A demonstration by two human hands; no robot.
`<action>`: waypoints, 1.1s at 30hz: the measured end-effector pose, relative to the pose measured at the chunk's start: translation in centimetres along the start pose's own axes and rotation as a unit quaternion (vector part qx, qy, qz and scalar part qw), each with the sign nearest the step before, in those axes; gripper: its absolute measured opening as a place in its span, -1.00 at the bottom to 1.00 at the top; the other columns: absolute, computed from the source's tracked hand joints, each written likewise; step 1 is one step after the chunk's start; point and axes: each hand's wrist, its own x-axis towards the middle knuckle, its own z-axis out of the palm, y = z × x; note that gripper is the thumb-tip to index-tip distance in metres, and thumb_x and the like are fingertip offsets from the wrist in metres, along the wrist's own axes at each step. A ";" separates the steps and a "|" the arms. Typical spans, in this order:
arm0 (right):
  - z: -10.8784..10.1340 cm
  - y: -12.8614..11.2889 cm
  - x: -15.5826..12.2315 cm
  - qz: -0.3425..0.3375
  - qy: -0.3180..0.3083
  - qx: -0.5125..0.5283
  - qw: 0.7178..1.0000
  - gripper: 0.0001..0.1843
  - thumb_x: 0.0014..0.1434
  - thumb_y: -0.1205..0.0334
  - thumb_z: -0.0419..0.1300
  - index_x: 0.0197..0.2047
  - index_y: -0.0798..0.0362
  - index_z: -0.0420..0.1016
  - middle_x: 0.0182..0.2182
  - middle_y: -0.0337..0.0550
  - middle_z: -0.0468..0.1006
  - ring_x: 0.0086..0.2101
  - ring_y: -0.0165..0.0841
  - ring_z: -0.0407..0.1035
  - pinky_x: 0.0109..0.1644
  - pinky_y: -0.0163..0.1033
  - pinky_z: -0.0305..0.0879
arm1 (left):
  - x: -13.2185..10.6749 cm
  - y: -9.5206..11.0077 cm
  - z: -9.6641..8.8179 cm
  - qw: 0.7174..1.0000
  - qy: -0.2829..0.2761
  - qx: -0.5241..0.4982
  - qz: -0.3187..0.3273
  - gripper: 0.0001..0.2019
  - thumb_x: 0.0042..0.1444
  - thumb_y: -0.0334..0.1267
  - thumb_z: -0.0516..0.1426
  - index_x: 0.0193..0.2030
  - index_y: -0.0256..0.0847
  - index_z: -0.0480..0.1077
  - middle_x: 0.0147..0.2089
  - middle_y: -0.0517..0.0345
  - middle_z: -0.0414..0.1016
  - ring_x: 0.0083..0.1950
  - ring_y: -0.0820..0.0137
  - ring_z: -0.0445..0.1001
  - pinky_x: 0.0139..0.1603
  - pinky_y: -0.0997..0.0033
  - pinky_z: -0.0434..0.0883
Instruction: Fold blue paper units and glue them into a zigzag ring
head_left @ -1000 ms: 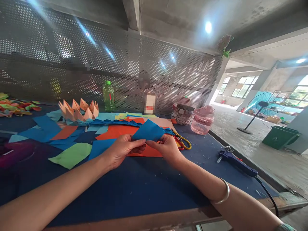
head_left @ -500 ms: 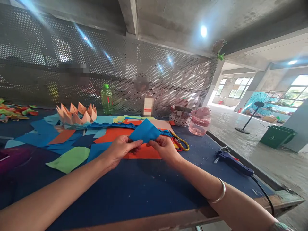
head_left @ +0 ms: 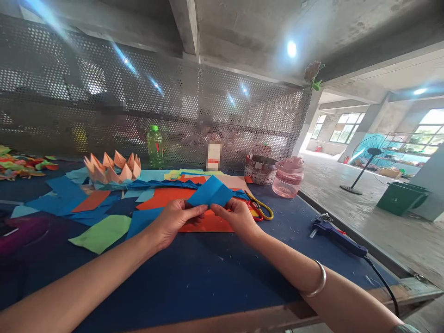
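Observation:
Between my two hands is a piece of blue paper (head_left: 212, 190), its pointed corner up and a crease running down its middle. My left hand (head_left: 178, 218) is closed on the lower left edge, thumb in front. My right hand (head_left: 237, 218) pinches the lower right edge, its thumb close to the other thumb. Orange paper (head_left: 208, 224) lies on the table behind and below the hands. A strip of folded blue points (head_left: 159, 184) runs behind the held piece. Scissors (head_left: 262, 208) with red and yellow handles rest just right of my right hand.
A peach folded-paper ring (head_left: 113, 171) stands at left among loose sheets, near a green bottle (head_left: 155, 147). A round basket (head_left: 260, 170) and pink jug (head_left: 288, 178) stand at the back right. A glue gun (head_left: 340, 238) with its cord lies by the table's right edge.
The right thumb has shifted slightly left along the paper's lower edge, closer to the left thumb. The view has tipped slightly, so the table things appear a little lower.

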 end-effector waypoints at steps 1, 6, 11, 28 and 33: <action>0.0 0.0 0.0 -0.005 0.000 0.002 1.000 -0.68 -0.01 -0.02 0.27 -0.41 0.11 0.50 -0.46 -0.22 0.49 -0.40 -0.39 0.31 -0.24 -0.29 0.21 | 0.0 0.0 0.0 1.000 0.002 0.001 -0.003 -0.76 -0.25 -0.13 0.37 -0.56 -0.25 0.49 -0.54 0.19 0.49 -0.49 0.46 0.40 -0.35 0.42 0.36; -0.1 -0.1 -0.1 -0.023 -0.009 0.003 1.000 -0.71 0.01 0.03 0.26 -0.40 0.12 0.51 -0.43 -0.21 0.51 -0.38 -0.37 0.32 -0.24 -0.28 0.22 | 0.2 -0.2 0.0 1.000 -0.002 0.007 -0.009 -0.74 -0.24 -0.12 0.37 -0.54 -0.27 0.48 -0.53 0.19 0.48 -0.49 0.47 0.39 -0.35 0.43 0.37; 0.1 -0.4 -0.2 -0.003 -0.037 0.018 0.999 -0.67 -0.02 -0.02 0.27 -0.38 0.11 0.52 -0.41 -0.20 0.54 -0.34 -0.33 0.36 -0.21 -0.27 0.24 | 0.1 -0.1 0.0 1.000 -0.011 0.011 -0.023 -0.73 -0.22 -0.10 0.35 -0.53 -0.28 0.47 -0.54 0.22 0.47 -0.50 0.49 0.39 -0.35 0.45 0.38; -0.2 -0.3 0.1 -0.014 -0.014 -0.025 0.999 -0.73 -0.02 0.05 0.23 -0.49 0.11 0.48 -0.51 -0.18 0.51 -0.45 -0.37 0.31 -0.30 -0.27 0.18 | 0.4 -0.1 -0.4 0.999 0.007 0.052 -0.005 -0.67 -0.28 -0.06 0.36 -0.54 -0.27 0.41 -0.58 0.26 0.42 -0.52 0.51 0.33 -0.40 0.47 0.29; -0.4 0.3 0.4 -0.017 0.022 -0.062 0.998 -0.72 0.03 0.05 0.21 -0.47 0.11 0.46 -0.51 -0.22 0.48 -0.45 -0.42 0.24 -0.34 -0.30 0.13 | 0.5 0.1 -0.4 0.998 0.002 0.055 -0.008 -0.71 -0.22 -0.09 0.34 -0.53 -0.28 0.44 -0.53 0.22 0.46 -0.49 0.51 0.35 -0.36 0.47 0.31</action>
